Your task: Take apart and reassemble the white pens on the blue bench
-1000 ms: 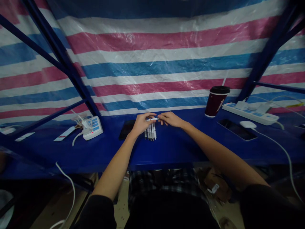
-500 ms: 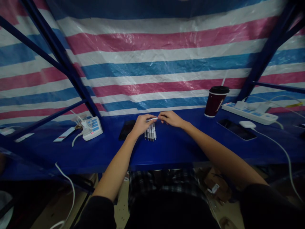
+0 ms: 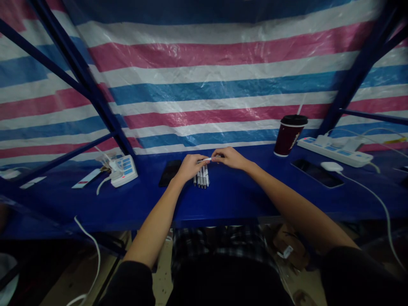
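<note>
Both hands meet over the blue table (image 3: pixel 229 199). My left hand (image 3: pixel 188 165) and my right hand (image 3: pixel 230 157) pinch the two ends of one white pen (image 3: pixel 206 160), held level just above the surface. Directly beneath it lies a row of several white pens (image 3: pixel 201 177) with dark tips, side by side, pointing toward me. A dark phone (image 3: pixel 169 172) lies flat just left of my left hand.
A dark red cup with a black lid and straw (image 3: pixel 289 134) stands at the back right. A second phone (image 3: pixel 316 172) and a white power strip (image 3: pixel 334 151) with cables lie to its right. Another power strip (image 3: pixel 123 171) sits at the left. Striped tarp hangs behind.
My right hand has slid slightly left along the held pen, closing toward my left hand. The pens on the table have not moved.
</note>
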`<control>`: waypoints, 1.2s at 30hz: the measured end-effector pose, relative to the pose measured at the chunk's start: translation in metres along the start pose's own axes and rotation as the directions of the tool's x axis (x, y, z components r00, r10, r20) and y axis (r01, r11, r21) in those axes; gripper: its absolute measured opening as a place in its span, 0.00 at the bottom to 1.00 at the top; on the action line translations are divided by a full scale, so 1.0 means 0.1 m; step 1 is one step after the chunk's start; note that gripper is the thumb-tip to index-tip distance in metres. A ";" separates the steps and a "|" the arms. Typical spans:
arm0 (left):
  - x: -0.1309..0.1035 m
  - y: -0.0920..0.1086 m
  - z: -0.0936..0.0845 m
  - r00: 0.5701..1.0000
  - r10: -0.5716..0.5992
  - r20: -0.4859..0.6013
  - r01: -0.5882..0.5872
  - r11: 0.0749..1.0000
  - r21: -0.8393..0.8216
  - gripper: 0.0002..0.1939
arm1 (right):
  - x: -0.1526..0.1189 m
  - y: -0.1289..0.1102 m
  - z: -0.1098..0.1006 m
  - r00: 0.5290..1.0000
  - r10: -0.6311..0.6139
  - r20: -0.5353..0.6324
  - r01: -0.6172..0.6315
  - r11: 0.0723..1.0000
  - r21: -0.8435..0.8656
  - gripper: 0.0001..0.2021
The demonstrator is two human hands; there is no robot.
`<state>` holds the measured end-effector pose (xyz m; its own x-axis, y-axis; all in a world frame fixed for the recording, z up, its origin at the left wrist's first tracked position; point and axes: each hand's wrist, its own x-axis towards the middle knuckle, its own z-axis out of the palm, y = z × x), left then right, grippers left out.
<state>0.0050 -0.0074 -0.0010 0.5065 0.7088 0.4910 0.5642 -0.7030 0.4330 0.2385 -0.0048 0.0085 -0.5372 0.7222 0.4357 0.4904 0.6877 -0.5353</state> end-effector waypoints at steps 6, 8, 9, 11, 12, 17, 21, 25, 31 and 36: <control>-0.01 0.03 -0.01 0.997 0.075 -0.002 -0.074 0.991 0.111 0.15 | 0.02 0.05 0.03 0.986 0.142 0.091 -0.159 0.964 0.213 0.14; 0.01 0.05 -0.04 0.989 0.109 -0.099 -0.095 0.986 0.135 0.13 | 0.03 0.06 0.07 0.969 0.191 0.158 -0.237 0.899 0.367 0.13; 0.01 0.05 -0.06 0.976 0.113 -0.186 -0.088 0.986 0.138 0.13 | 0.03 0.06 0.09 0.958 0.202 0.203 -0.274 0.853 0.445 0.13; 0.03 0.05 -0.09 0.928 0.085 -0.363 -0.045 0.992 0.116 0.20 | 0.03 0.03 0.15 0.941 0.180 0.286 -0.318 0.759 0.569 0.14; 0.04 0.04 -0.10 0.907 0.059 -0.418 -0.022 0.996 0.092 0.24 | 0.03 0.01 0.18 0.937 0.152 0.315 -0.323 0.721 0.613 0.14; 0.05 0.01 -0.09 0.915 -0.003 -0.404 -0.010 1.000 -0.029 0.23 | 0.02 -0.05 0.28 0.944 0.027 0.329 -0.265 0.657 0.705 0.15; 0.04 0.02 -0.07 0.914 -0.032 -0.405 -0.013 0.994 -0.108 0.30 | 0.03 -0.05 0.26 0.949 0.035 0.313 -0.255 0.671 0.696 0.14; 0.04 0.01 -0.06 0.926 -0.043 -0.375 -0.030 0.982 -0.185 0.26 | 0.01 -0.10 0.23 0.947 0.077 0.311 -0.270 0.715 0.644 0.11; 0.06 0.02 -0.06 0.937 -0.128 -0.324 0.009 0.939 -0.345 0.24 | 0.01 -0.14 0.23 0.956 0.086 0.281 -0.255 0.721 0.645 0.10; 0.07 -0.01 -0.07 0.937 -0.149 -0.316 0.020 0.926 -0.376 0.26 | 0.03 -0.12 0.24 0.972 0.095 0.216 -0.217 0.721 0.658 0.09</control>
<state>0.0038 -0.0017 0.0072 0.1843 0.7507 0.6345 0.2875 -0.6585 0.6955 0.2143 -0.0130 -0.0009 -0.6235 0.7512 0.2166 0.0179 0.2907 -0.9567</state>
